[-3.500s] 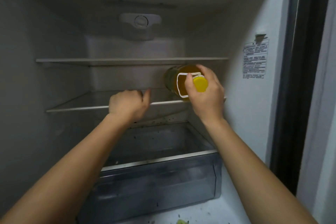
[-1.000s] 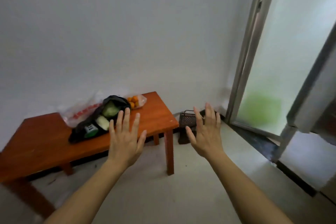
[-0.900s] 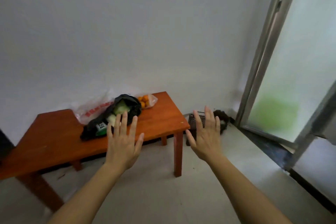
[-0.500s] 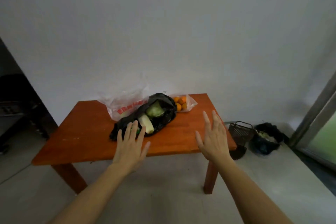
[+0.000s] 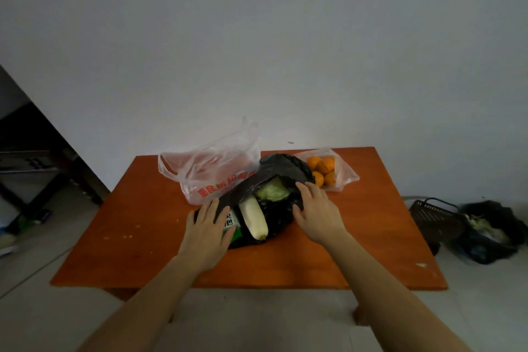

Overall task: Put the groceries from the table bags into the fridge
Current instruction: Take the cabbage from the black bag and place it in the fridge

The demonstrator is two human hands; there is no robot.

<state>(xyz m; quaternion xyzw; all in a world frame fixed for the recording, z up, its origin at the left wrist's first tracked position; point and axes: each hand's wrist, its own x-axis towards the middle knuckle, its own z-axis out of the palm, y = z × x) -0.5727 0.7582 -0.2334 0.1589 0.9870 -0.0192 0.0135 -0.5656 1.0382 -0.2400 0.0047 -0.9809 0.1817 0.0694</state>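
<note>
An orange wooden table point(image 5: 357, 237) carries three bags. A black bag point(image 5: 281, 171) lies open in the middle, showing a white radish point(image 5: 254, 217), a pale green cabbage point(image 5: 271, 191) and a green-and-white package point(image 5: 232, 223). Behind it on the left stands a clear bag with red print point(image 5: 211, 168). At the back right a clear bag holds several oranges point(image 5: 324, 170). My left hand point(image 5: 207, 233) hovers open over the black bag's near left end. My right hand point(image 5: 317, 213) is open at the bag's right side, fingers by the cabbage. The fridge is out of view.
A dark wire basket point(image 5: 435, 218) and a black bag with scraps point(image 5: 488, 233) sit on the floor right of the table. A dark shelf or stand point(image 5: 37, 168) is at the far left. A plain grey wall point(image 5: 257, 51) runs behind the table.
I turned from the fridge, where my right hand held a yellow-capped bottle, and came up to the table. Both empty hands have reached forward to the black bag.
</note>
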